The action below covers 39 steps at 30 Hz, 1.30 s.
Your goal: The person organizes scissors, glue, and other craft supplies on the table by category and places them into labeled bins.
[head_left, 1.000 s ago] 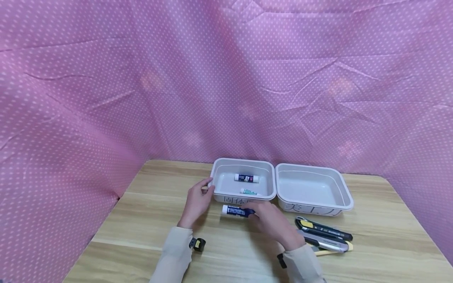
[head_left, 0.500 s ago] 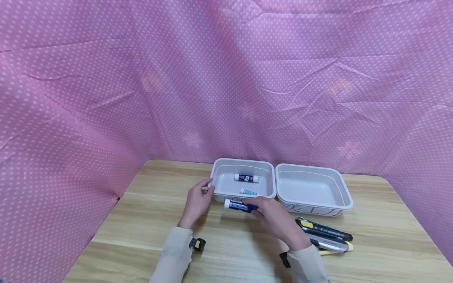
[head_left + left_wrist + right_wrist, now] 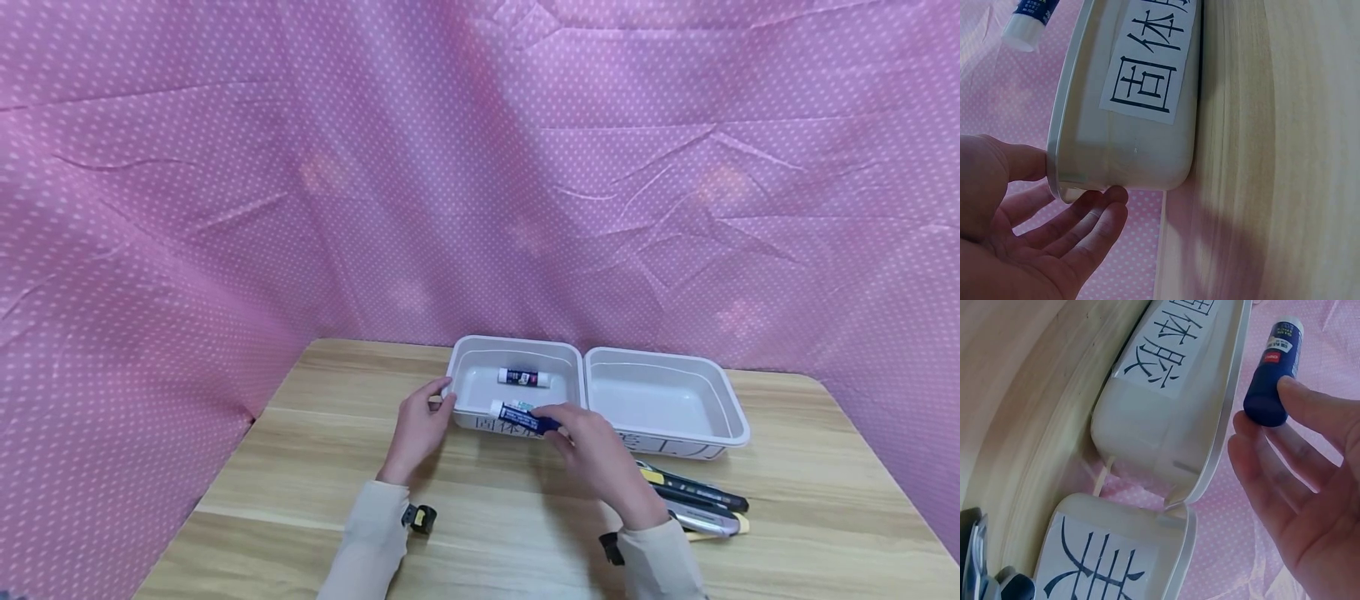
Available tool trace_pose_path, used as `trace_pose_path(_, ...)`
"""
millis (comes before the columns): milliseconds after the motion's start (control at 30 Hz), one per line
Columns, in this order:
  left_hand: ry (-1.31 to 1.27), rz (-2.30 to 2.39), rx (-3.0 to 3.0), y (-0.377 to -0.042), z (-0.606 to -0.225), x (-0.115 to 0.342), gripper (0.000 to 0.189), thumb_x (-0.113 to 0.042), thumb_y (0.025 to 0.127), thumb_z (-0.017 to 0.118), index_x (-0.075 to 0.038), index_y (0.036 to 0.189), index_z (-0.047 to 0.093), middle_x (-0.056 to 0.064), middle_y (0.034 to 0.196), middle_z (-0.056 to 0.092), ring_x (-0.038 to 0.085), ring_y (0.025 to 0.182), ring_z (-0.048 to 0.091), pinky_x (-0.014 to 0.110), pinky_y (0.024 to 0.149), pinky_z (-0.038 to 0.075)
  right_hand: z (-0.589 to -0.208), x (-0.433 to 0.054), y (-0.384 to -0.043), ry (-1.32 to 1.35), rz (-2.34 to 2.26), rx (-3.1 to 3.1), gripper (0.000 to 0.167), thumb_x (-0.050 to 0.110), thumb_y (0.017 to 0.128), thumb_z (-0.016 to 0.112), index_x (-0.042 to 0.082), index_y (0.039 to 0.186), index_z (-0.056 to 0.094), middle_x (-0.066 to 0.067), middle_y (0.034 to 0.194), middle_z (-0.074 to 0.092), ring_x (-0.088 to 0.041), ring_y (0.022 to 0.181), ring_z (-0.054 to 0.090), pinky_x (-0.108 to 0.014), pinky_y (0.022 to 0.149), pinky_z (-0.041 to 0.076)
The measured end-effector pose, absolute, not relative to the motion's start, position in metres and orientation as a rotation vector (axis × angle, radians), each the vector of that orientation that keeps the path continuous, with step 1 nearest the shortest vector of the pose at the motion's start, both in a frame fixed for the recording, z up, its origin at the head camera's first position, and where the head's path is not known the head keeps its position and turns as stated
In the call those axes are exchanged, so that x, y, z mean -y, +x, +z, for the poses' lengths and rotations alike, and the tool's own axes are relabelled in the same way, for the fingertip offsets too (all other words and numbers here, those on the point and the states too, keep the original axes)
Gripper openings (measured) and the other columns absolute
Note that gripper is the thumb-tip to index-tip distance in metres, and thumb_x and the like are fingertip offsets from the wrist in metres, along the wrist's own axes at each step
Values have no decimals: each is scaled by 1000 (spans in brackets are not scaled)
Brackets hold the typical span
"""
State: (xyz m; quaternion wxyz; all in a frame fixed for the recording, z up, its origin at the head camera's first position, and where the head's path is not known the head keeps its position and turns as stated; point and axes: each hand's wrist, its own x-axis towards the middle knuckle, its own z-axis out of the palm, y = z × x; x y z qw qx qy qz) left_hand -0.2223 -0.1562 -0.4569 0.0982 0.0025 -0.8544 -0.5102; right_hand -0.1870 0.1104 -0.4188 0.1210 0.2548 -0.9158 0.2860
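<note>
My right hand (image 3: 596,450) pinches a blue glue stick (image 3: 521,418) with a white cap by its dark end. In the head view the stick is tilted above the near rim of the left white plastic box (image 3: 517,341). Inside that box lie another blue glue stick (image 3: 523,378) and a small teal-labelled tube (image 3: 522,406), partly covered by the held stick. The right wrist view shows the thumb and fingers at the base of the glue stick (image 3: 1275,372). My left hand (image 3: 418,425) grips the left box's rim at its near left corner, thumb on the rim (image 3: 1052,150), fingers beneath.
A second white box (image 3: 663,396) stands against the left box's right side, with a label on its front. Several utility knives (image 3: 697,504) lie in a pile in front of it. A pink dotted cloth (image 3: 480,167) hangs behind the wooden table (image 3: 360,383).
My right hand has lifted the glue stick off the table and raised it, slightly rightward, to the left box's near rim. The left hand stays at the box corner.
</note>
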Motion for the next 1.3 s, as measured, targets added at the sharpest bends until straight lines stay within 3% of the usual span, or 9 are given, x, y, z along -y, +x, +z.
trace_pose_path(300, 19, -1507, 2532, -222, -457, 156, 41, -15, 103, 60, -1, 141, 58, 22, 139, 61, 30, 102, 72, 33, 80, 63, -420, -118, -193, 631, 871, 2650, 28, 3, 90, 77, 11, 116, 72, -5, 107, 76, -19, 93, 73, -38, 84, 62)
trace_pose_path(900, 10, -1499, 2530, -222, -458, 156, 40, -14, 103, 60, 0, 141, 58, 23, 136, 63, 28, 100, 72, 33, 79, 63, -430, -127, -199, 427, 917, 2600, 24, 3, 90, 76, 7, 114, 73, -11, 113, 75, -27, 99, 72, -47, 87, 60)
trace_pose_path(1300, 19, -1504, 2528, -222, -459, 155, 41, -15, 103, 60, -1, 142, 58, 23, 137, 62, 29, 101, 72, 32, 80, 63, -435, -127, -203, 402, 967, 2582, 20, 3, 91, 75, 7, 110, 74, -11, 111, 76, -24, 93, 72, -43, 82, 61)
